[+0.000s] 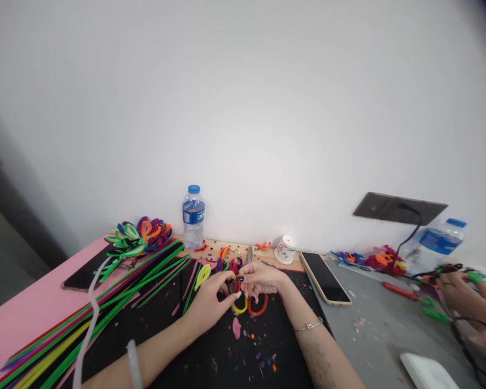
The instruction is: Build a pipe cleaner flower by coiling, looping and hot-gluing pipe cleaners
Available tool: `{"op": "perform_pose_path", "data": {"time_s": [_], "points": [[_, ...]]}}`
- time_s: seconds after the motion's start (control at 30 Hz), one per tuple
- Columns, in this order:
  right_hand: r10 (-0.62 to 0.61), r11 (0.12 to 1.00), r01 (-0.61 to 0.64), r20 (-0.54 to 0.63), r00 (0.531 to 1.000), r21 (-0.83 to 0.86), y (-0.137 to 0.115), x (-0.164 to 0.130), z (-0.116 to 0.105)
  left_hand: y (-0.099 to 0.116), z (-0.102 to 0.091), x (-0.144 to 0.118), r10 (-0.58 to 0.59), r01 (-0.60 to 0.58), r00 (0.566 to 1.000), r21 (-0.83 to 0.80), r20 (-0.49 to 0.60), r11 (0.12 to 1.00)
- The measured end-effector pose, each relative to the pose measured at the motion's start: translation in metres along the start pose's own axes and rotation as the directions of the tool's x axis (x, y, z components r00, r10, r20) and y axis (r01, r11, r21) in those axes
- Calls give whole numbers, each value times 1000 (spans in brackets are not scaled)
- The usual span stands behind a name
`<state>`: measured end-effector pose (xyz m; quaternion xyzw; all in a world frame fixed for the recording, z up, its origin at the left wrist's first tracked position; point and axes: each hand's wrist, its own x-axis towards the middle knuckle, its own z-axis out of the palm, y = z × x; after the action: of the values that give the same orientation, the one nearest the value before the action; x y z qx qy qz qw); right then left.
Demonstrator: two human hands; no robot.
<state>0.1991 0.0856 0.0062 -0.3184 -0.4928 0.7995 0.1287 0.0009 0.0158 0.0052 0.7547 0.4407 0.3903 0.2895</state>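
Note:
My left hand [213, 300] is closed, thumb and fingers pinching a small coiled pipe cleaner piece [234, 284] in red, green and dark colours. From the other side my right hand [263, 279] pinches the same piece, its fingertips meeting the left ones. Just under my fingers lie scissors with a red handle loop [258, 312] and a yellow one. A yellow looped pipe cleaner piece [203, 276] rests left of the hands, and a pink loop [236, 327] lies below them on the black mat [202, 359].
Long pipe cleaners [105, 316] spread across the left side beside a pipe cleaner flower bunch [140, 237]. A water bottle [193, 219], a paper cup [285, 250] and a phone [326, 278] stand or lie behind and right. Another person's hand [467, 297] works at far right.

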Motion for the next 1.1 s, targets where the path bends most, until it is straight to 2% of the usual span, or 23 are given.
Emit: {"op": "perform_pose_path", "data": {"time_s": [0.47,0.7,0.9,1.0,1.1], "points": [[15,1000,-15,0,1000,-14,-3,1,4,3,0,2,-42,41,999,-80,-3,996],[-43,999,42,29,999,16,-1,-1,1,2,2,2,-25,25,1000,-57,-9,998],[-78,996,77,19,997,33,0,-2,-1,-5,5,3,-101,88,993,-170,-68,982],[-73,997,72,22,997,33,-1,-2,0,-4,4,3,-86,75,993,-133,-85,988],[-24,1000,24,40,999,4,-2,-1,2,0,1,4,-20,17,997,-38,-79,999]]}}
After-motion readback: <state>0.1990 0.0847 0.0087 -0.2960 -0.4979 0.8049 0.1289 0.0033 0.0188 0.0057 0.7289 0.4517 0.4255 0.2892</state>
